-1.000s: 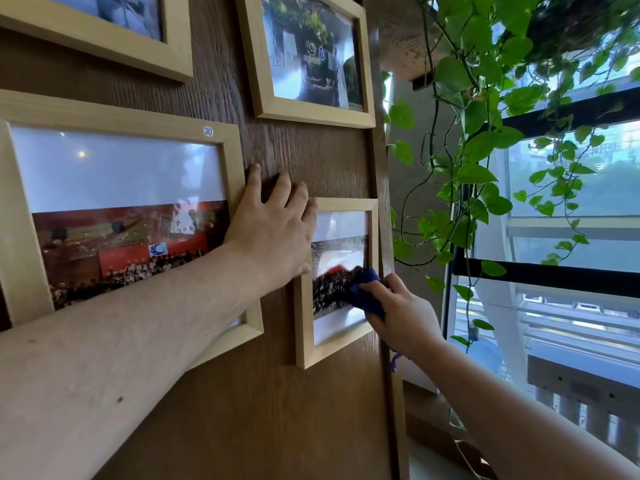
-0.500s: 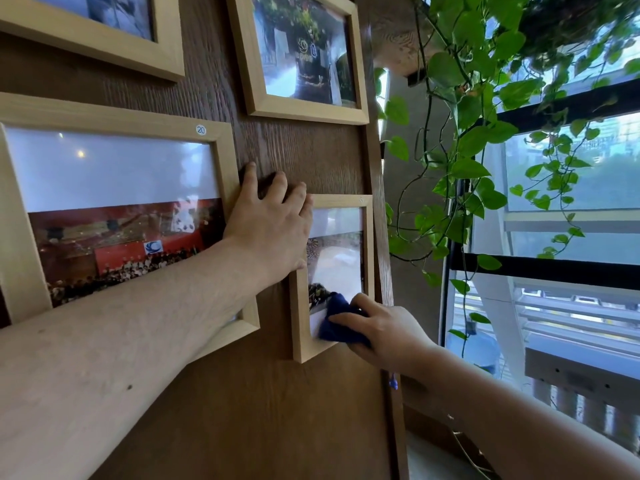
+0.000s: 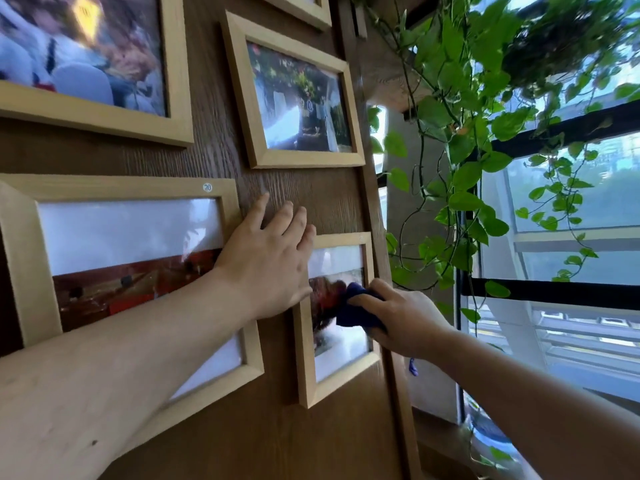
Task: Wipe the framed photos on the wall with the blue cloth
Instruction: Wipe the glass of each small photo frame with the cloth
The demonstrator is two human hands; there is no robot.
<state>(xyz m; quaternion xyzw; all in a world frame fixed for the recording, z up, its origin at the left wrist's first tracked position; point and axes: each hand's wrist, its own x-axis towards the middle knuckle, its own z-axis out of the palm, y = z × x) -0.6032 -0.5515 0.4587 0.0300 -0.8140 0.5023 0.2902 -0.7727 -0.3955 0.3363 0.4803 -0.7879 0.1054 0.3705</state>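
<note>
Several light wooden framed photos hang on a dark wood wall. My right hand (image 3: 405, 320) presses the blue cloth (image 3: 356, 311) against the glass of the small frame (image 3: 306, 368) at the lower right. My left hand (image 3: 266, 261) lies flat with fingers spread on the wall, overlapping that frame's upper left corner and the right edge of the wide frame (image 3: 31, 271) marked 20. Higher up hang a middle frame (image 3: 249, 109) and a large frame (image 3: 104, 123) at the upper left.
The wall panel's edge (image 3: 377, 216) runs just right of the small frame. Trailing green vines (image 3: 460, 174) hang close beside it, in front of a window with black bars (image 3: 554, 292). Another frame's bottom edge (image 3: 298, 10) shows at the top.
The view has tilted upward, showing more of the upper frames. My right hand has moved the cloth from the small frame's lower left up to its middle right. My left hand stays on the wall.
</note>
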